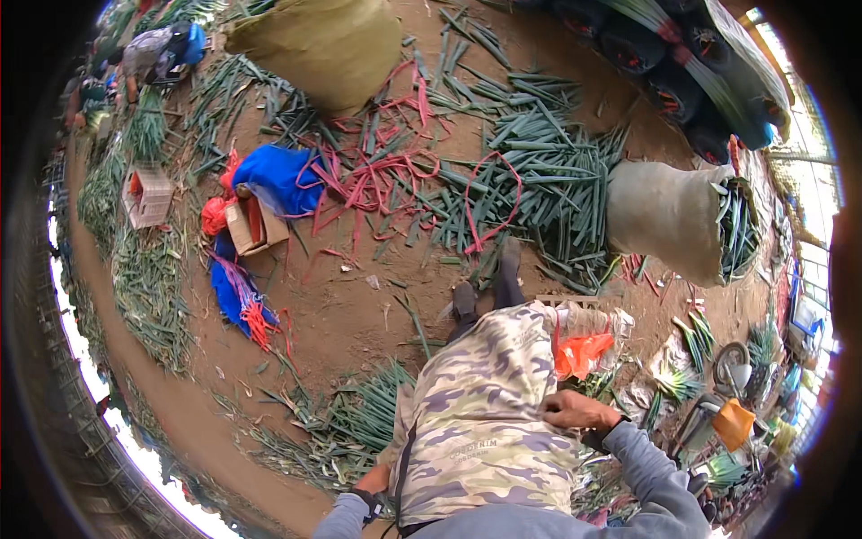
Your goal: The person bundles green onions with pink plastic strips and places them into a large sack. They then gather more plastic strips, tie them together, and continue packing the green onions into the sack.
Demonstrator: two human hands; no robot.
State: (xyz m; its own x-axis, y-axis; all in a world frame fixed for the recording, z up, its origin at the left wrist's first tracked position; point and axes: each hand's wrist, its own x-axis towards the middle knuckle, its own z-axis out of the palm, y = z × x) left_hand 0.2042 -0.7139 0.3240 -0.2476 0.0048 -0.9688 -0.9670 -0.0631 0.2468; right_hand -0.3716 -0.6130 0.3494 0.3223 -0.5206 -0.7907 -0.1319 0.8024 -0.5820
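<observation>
A camouflage apron [489, 404] covers my lap. My right hand [579, 410] lies against its right edge with the fingers curled in; whether they pinch the cloth or something else cannot be made out. My left hand [373, 481] is low at the apron's left side, its fingers hidden by the cloth. Beyond the left hand lies a pile of green onions [368, 404] on the ground. An orange-red plastic bag [582, 355] sits just beyond my right hand, near a low crate [575, 301].
Cut green leaves [557, 171] are heaped ahead, beside a full pale sack [669, 220]. Red ties [382, 180] lie scattered near a blue cloth [278, 180] and a cardboard box [254, 226]. An olive sack [319, 54] stands farther off. A person [162, 54] is at far left.
</observation>
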